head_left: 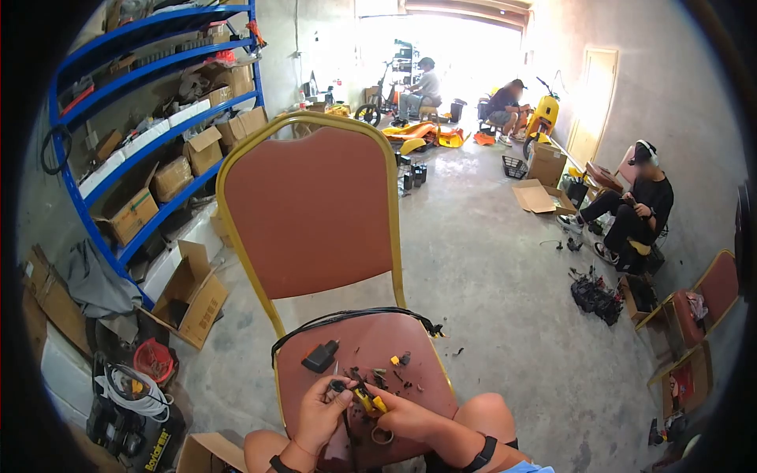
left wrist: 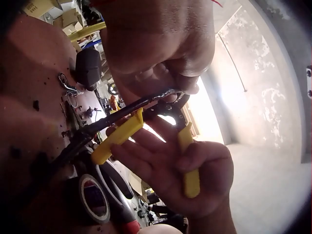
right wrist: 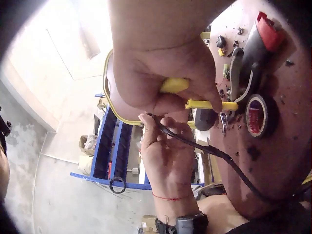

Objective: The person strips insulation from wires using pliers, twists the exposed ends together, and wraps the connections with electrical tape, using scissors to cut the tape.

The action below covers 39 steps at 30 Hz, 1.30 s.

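Observation:
Over the red-brown chair seat [head_left: 426, 347], both hands meet at a black cable [right wrist: 214, 151]. The left hand [head_left: 319, 411] pinches the cable near its end, and the rest of it trails down over the seat. The right hand [head_left: 410, 419] holds yellow-handled pliers [left wrist: 191, 173], their handles spread apart in the left wrist view. The plier head is close to the pinched cable end, partly hidden by the fingers. A roll of black tape [right wrist: 270, 116] lies beside a black tool with a red end [right wrist: 251, 48]. Farther back on the seat is a black-and-orange block [head_left: 319, 356].
Small black scraps and a yellow connector [head_left: 402, 359] are scattered over the seat. A coil of black cable [head_left: 355, 315] lies along its back, below the backrest [head_left: 315, 205]. Blue shelving [head_left: 158, 98] with boxes stands at left. Several people sit farther off, one person [head_left: 650, 197] at right.

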Motion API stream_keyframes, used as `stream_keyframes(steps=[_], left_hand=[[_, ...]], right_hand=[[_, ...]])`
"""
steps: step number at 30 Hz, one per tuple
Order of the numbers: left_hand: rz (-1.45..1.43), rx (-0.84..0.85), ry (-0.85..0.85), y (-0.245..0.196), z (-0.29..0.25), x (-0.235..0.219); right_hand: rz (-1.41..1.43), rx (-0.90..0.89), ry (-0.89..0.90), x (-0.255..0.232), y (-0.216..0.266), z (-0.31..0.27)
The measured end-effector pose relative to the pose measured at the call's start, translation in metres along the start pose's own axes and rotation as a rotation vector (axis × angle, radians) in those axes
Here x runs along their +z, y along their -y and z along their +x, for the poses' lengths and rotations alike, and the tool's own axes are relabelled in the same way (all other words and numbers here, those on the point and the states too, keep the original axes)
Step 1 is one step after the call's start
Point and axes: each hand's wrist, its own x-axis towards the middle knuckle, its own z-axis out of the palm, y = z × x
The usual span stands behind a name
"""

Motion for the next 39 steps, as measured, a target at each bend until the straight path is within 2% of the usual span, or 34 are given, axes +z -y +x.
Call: stream_keyframes(steps=[3, 15, 21, 27, 33, 39], left_hand=[[-0.024, 0.000, 0.011, 0.002, 0.002, -0.002], [0.006, -0.013, 0.013, 0.001, -0.001, -0.001], [0.003, 0.012, 0.018, 0.004, 0.000, 0.000], [-0.021, 0.010, 0.030, 0.003, -0.002, 0.000], [0.002, -0.006, 0.003, 0.001, 0.000, 0.000], [0.006, -0.022, 0.001, -0.001, 0.000, 0.001]], right_hand=[[0.006, 0.102, 0.048, -0.005, 0.004, -0.001], [0.017, 0.068, 0.080, -0.006, 0.012, -0.009], [-0.114, 0.007, 0.055, -0.008, 0.007, -0.007], [-0.039, 0.045, 0.094, -0.009, 0.014, -0.012], [-0.128, -0.062, 0.036, -0.008, 0.006, -0.005], [-0.211, 0.038, 0.014, -0.006, 0.020, -0.010]])
